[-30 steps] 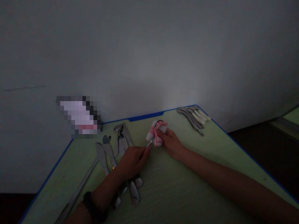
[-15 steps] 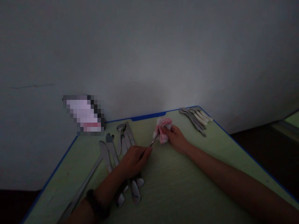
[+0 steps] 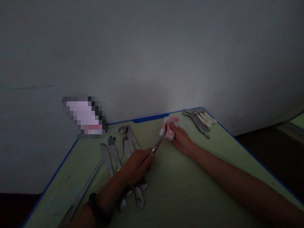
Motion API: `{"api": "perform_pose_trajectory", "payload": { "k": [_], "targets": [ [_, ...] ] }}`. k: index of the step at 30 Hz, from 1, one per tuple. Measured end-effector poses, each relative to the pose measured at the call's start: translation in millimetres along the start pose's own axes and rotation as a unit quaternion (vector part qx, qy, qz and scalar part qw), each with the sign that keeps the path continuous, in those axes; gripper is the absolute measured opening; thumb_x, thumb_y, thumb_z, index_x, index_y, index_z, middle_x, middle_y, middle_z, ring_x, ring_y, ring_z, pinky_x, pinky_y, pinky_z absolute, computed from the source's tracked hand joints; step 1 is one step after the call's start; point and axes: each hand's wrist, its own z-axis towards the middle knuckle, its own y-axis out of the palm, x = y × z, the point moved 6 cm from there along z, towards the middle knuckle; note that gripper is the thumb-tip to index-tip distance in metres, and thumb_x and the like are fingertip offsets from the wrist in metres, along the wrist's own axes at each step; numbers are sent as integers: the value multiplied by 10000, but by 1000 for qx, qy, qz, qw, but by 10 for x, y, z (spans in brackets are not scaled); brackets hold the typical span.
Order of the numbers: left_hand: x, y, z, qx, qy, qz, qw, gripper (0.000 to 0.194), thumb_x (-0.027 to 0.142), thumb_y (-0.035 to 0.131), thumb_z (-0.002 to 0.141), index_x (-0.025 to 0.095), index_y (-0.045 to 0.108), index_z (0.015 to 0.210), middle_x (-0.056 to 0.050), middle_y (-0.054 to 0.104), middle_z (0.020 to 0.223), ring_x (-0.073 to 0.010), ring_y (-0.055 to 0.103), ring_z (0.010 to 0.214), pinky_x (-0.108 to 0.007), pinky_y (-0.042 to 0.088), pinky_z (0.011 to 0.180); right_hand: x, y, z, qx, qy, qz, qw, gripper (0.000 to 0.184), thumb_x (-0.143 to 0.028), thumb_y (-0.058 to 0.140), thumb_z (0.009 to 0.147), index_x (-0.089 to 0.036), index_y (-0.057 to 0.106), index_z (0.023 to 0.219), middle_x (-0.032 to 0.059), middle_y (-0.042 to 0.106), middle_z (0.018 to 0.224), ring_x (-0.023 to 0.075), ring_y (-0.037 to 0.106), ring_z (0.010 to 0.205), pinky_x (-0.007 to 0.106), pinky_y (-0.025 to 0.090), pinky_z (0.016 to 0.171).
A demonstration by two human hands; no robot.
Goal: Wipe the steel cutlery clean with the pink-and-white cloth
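My left hand (image 3: 139, 166) is closed round the handle of a metal table knife (image 3: 159, 144), whose blade points up and to the right. Pinched in my right hand (image 3: 181, 139) is a crumpled pink-and-white cloth (image 3: 169, 128). The far end of the blade goes into the cloth, so its tip is hidden. Under and beside my left wrist lies a spread of metal cutlery (image 3: 115, 153), knives and at least one spoon (image 3: 123, 129) among them; my forearm covers part of it.
At the table's far right corner lies a group of cutlery (image 3: 196, 122), some with white handles (image 3: 206, 120). A blurred-out phone-like object (image 3: 83, 115) leans by the wall at the far left corner. The pale green table (image 3: 190, 193) has a blue edge; a grey wall (image 3: 152, 57) stands behind.
My right hand and the cloth have moved slightly up and right along the blade, toward its tip. More of the knife now shows between my hands. The other cutlery lies as before.
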Motion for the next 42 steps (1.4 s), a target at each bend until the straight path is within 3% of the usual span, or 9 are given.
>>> {"api": "perform_pose_trajectory", "payload": {
  "k": [4, 11, 17, 22, 25, 28, 31, 34, 42],
  "targets": [
    [23, 48, 45, -21, -7, 94, 995, 311, 355, 282, 933, 188, 448, 730, 31, 478, 585, -111, 474, 541, -213, 337, 541, 18, 15, -24, 5, 23, 3, 1000, 253, -366, 700, 676, -161, 643, 813, -5, 651, 763, 90, 561, 681, 216, 434, 674],
    [39, 87, 68, -31, 9, 137, 990, 340, 368, 294, 932, 182, 453, 696, 32, 458, 564, -104, 478, 518, -208, 323, 522, 100, 50, -55, -74, 15, -122, 990, 309, -434, 683, 669, -143, 646, 766, -10, 623, 667, 85, 513, 583, 218, 396, 583],
    [-14, 0, 71, 36, -69, 100, 992, 241, 367, 303, 926, 191, 450, 851, 36, 493, 597, -133, 524, 552, -221, 336, 515, 86, 30, -53, -63, 17, -103, 993, 285, -388, 703, 655, -140, 655, 786, -1, 633, 688, 91, 528, 617, 212, 420, 605],
    [17, -42, 58, 50, -70, 62, 994, 247, 350, 289, 930, 196, 469, 998, 39, 517, 610, -133, 547, 569, -222, 363, 535, 62, 3, 13, -15, 28, 13, 999, 255, -409, 652, 719, -172, 635, 812, -2, 648, 756, 102, 559, 687, 226, 454, 651],
    [33, -63, 24, 55, -45, 44, 997, 259, 347, 298, 927, 186, 496, 973, 43, 507, 573, -123, 531, 535, -216, 365, 521, 53, -52, 60, 26, 23, 81, 996, 187, -372, 630, 752, -211, 614, 846, -25, 650, 814, 98, 573, 749, 238, 470, 718],
    [28, -134, -33, 124, 3, 12, 992, 272, 342, 314, 917, 173, 521, 867, 42, 493, 563, -101, 496, 494, -206, 355, 496, 45, -45, 63, 14, 20, 88, 996, 151, -344, 625, 762, -210, 617, 830, -31, 646, 804, 89, 576, 759, 229, 464, 749],
    [-11, -210, -94, 217, 34, -41, 975, 308, 336, 289, 919, 168, 521, 806, 50, 441, 531, -82, 430, 442, -195, 323, 453, 37, 23, 25, -45, 22, 50, 998, 174, -332, 651, 741, -182, 638, 830, -10, 655, 819, 93, 581, 766, 231, 455, 767],
    [-42, -232, -117, 258, 36, -64, 963, 330, 338, 267, 926, 167, 510, 784, 53, 410, 511, -78, 391, 424, -190, 298, 423, 59, 48, -20, -65, 52, -2, 997, 193, -312, 687, 707, -151, 654, 809, 12, 664, 811, 96, 584, 743, 230, 452, 756],
    [31, -208, -90, 237, 34, 37, 970, 241, 319, 360, 902, 172, 515, 790, 59, 437, 502, -76, 437, 421, -190, 314, 439, 34, 26, -24, -49, 57, 7, 997, 199, -306, 709, 685, -152, 657, 799, -2, 662, 777, 81, 576, 709, 212, 444, 738]
  ]
}}
